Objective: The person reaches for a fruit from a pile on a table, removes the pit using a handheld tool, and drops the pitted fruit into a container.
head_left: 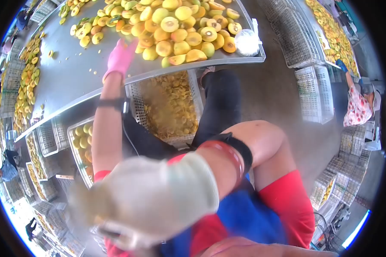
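Observation:
My left hand (119, 59), in a pink glove, is over the metal table (75, 68) at the left edge of a heap of yellow-orange fruit (163, 36) that look like peaches. Its fingers stretch toward the fruit and appear apart, with nothing visible in them. Many fruits in the heap are cut in half, some showing the stone or its hollow. My right hand (150, 195), in a white glove, is raised close to the camera in front of my body. Motion smears its fingers, so whatever they may hold cannot be made out.
Below the table edge stands a crate (195, 92) of yellow scraps, with a crate of whole fruit (82, 141) to its left. A clear round object (247, 43) sits at the table corner. Stacked white crates (314, 92) and a co-worker (359, 105) are at right.

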A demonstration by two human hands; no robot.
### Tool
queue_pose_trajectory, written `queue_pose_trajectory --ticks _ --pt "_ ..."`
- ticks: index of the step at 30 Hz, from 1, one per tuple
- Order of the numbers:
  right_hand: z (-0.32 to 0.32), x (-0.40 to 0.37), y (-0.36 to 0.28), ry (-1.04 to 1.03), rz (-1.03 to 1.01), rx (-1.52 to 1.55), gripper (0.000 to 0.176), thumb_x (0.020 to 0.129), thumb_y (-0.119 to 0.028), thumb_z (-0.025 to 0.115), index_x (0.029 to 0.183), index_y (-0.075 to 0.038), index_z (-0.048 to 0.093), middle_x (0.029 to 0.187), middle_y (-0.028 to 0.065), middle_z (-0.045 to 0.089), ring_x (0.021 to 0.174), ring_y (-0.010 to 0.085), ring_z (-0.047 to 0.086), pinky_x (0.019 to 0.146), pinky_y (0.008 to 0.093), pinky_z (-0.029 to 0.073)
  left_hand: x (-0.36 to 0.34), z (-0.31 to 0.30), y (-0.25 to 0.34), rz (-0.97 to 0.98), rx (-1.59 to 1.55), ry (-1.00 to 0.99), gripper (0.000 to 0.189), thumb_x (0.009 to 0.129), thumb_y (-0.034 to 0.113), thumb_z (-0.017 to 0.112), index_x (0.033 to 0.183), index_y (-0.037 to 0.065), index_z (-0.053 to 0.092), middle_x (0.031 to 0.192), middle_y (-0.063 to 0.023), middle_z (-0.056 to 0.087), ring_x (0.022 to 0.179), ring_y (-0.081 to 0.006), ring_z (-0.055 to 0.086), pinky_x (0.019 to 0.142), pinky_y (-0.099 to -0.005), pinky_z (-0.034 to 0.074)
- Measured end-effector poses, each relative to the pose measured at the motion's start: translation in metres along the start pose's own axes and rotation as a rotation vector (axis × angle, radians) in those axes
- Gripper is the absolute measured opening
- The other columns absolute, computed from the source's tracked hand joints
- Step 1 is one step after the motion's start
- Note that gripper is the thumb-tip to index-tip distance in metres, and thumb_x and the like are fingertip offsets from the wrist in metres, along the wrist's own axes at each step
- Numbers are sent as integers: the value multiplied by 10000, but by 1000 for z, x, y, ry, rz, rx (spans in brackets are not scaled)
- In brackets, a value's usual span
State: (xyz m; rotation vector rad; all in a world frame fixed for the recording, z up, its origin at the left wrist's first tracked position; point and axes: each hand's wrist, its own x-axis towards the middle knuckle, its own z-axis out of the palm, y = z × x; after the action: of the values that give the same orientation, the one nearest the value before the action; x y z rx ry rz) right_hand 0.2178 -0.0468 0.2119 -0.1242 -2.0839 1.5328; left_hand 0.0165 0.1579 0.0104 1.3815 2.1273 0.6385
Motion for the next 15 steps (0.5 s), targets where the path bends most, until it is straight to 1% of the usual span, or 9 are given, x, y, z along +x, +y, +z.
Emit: queue_pose_trajectory --ticks 1,2,3,4,7,8,11,14,15 --pt "-9 4 -16 -21 77 100 253 732 -211 736 877 -8 696 669 118 635 682 312 677 610 379 553 19 18 1 2 5 21 866 830 589 668 1454 39 428 1181 -189 659 968 -267 680 919 -364 490" --pt "-18 3 -21 -28 78 150 252 740 -205 732 896 -11 687 685 118 633 680 308 674 604 376 549 40 42 -5 4 11 43 899 813 608 670 1460 36 418 1190 -198 651 943 -268 684 917 -370 492" --pt "-23 -2 -19 -18 56 187 252 749 -198 727 914 -14 678 702 118 631 679 304 671 598 372 545 44 54 1 7 15 63 932 796 626 672 1465 34 408 1198 -208 642 917 -268 688 915 -377 494" --pt "-27 -9 -15 -15 45 222 254 758 -192 723 933 -17 669 719 118 629 677 300 668 592 369 540 44 59 9 -49 -9 -21 928 782 530 732 1471 9 391 1243 -215 615 885 -267 687 898 -372 511" --pt "-35 -28 -10 2 25 298 262 784 -172 711 990 -25 642 769 118 623 672 288 659 574 358 528 66 92 -14 21 143 104 912 722 454 778 1408 -22 412 1242 -215 618 1126 -323 613 974 -408 478" --pt "-37 -35 -9 10 16 316 266 793 -166 707 1009 -28 633 786 118 621 671 284 656 568 355 524 76 94 -23 -53 49 -4 929 694 395 816 1416 -20 405 1280 -234 585 1166 -345 575 975 -402 482" --pt "-43 -53 -8 44 -18 352 283 820 -146 695 1065 -37 605 836 118 616 666 272 648 550 345 511 49 82 -11 11 -42 27 874 702 339 830 1389 -20 426 1229 -230 608 1083 -335 624 915 -384 513" --pt "-48 -73 -2 143 -66 321 306 846 -127 682 1122 -45 578 886 118 610 661 260 639 532 334 498 -3 63 10 -21 -450 73 796 722 269 833 1353 -14 439 1186 -199 621 963 -311 669 828 -374 544" --pt "-51 -78 7 192 -88 234 280 831 -101 704 1082 -32 600 924 123 606 689 255 641 526 333 504 -18 52 13 1 -575 49 770 739 242 818 1357 -9 433 1173 -187 626 934 -295 676 795 -359 548"
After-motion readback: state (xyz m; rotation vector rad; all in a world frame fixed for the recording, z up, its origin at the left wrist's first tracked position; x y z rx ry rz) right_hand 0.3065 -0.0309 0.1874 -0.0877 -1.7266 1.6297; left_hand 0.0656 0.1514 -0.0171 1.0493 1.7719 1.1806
